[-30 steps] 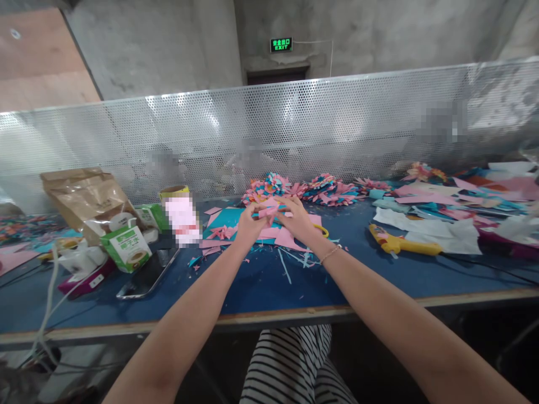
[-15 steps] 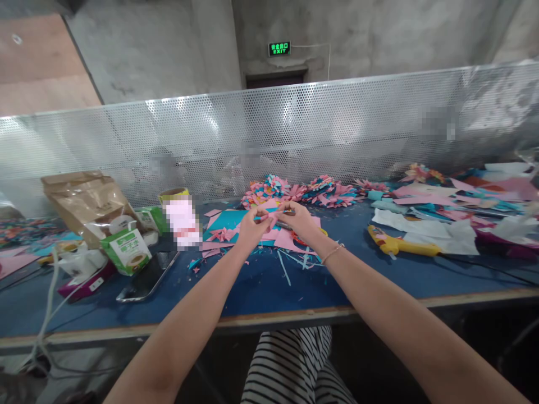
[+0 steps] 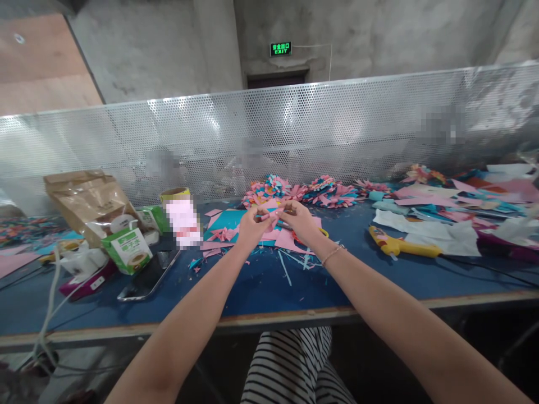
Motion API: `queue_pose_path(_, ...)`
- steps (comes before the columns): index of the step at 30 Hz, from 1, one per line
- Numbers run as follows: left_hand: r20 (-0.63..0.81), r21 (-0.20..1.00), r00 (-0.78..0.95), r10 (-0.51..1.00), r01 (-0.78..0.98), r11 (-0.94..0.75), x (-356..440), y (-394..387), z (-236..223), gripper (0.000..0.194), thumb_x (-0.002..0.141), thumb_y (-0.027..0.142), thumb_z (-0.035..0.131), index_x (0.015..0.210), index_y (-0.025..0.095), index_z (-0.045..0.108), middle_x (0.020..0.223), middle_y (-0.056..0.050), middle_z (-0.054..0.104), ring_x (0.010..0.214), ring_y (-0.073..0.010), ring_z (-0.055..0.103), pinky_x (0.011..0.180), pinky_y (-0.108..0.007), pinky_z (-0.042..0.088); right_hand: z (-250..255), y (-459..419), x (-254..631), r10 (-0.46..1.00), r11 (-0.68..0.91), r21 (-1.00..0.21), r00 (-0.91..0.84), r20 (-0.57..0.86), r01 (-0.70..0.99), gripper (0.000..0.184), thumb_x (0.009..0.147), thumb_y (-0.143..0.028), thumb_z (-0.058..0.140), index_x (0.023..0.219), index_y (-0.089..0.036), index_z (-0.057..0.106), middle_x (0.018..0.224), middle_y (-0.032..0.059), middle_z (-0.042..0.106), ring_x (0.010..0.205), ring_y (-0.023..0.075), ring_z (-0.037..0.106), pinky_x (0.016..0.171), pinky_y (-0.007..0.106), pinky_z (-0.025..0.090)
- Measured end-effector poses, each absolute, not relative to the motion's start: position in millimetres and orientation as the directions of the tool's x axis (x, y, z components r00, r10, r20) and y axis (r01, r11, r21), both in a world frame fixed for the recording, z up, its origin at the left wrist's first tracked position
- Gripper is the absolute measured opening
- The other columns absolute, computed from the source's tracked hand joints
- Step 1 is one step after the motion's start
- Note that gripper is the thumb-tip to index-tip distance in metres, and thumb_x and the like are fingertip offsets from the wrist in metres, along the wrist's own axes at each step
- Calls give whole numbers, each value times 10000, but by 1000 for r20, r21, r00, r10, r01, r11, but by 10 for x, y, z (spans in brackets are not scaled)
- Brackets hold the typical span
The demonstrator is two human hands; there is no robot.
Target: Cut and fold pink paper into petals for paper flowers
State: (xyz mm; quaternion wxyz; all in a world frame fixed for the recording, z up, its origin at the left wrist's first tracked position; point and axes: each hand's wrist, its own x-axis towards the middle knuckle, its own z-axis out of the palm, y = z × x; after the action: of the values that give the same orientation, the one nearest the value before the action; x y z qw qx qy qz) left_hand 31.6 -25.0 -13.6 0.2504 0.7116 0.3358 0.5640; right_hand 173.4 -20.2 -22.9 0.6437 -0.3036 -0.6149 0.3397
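Head view: small pink paper piece [image 3: 273,214] between both hands, above the blue surface [image 3: 261,292], about midway along and back from its front edge. Fingers of the left hand [image 3: 252,225] and right hand [image 3: 300,220] pinched narrow on it; finer grip too small to tell. Risks, judged: uneven pull could tear or miscrease it; a slip could lose it among similar flat pink paper sheets [image 3: 288,240]. Pose: forearms extended, converging, fingertips nearly meeting.

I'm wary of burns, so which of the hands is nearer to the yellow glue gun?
Right. The right hand is to the left of the yellow glue gun, not touching it; the left hand is farther left.
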Motion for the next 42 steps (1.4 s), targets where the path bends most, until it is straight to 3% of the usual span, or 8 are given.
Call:
queue_pose_path(8,682,680,91,725,285,-675,314,-268,-116,163,646,256,608,623,166,474,610,32,466,546,-80,442,526,-210,384,-228,-222,1709,813,582,-808,30,582,-91,227,609,-271,618,806,-195,535,806,2,560,712,111,528,678,276,457)
queue_pose_path(15,696,665,124,707,258,-700,332,-324,-80,96,662,231,582,650,167,511,629,20,505,602,-99,480,566,-221,403,-232,-233,1688,838,535,-821,7,545,-200,301,580,-261,636,858,-203,534,845,7,569,694,104,539,643,268,467)
queue_pose_path(26,689,667,145,710,258,-699,317,-289,-89,46,666,206,561,647,164,564,604,20,560,571,-102,513,556,-222,399,-224,-235,1699,863,500,-846,25,504,-186,344,549,-294,663,849,-200,525,756,-4,575,709,127,560,669,291,469)
queue_pose_path(34,682,672,154,715,255,-696,307,-291,-82,119,679,282,578,672,164,594,614,7,587,560,-101,514,544,-225,397,-227,-228,1696,859,509,-843,35,511,-173,319,548,-300,668,819,-198,535,737,-5,576,692,121,555,672,287,469)
queue_pose_path(42,679,667,127,723,305,-680,289,-295,-79,54,659,176,560,662,162,611,619,1,617,573,-108,548,555,-228,418,-220,-244,1693,895,417,-837,-3,447,-354,207,592,-322,652,700,-192,533,725,-35,533,665,91,543,694,290,481)
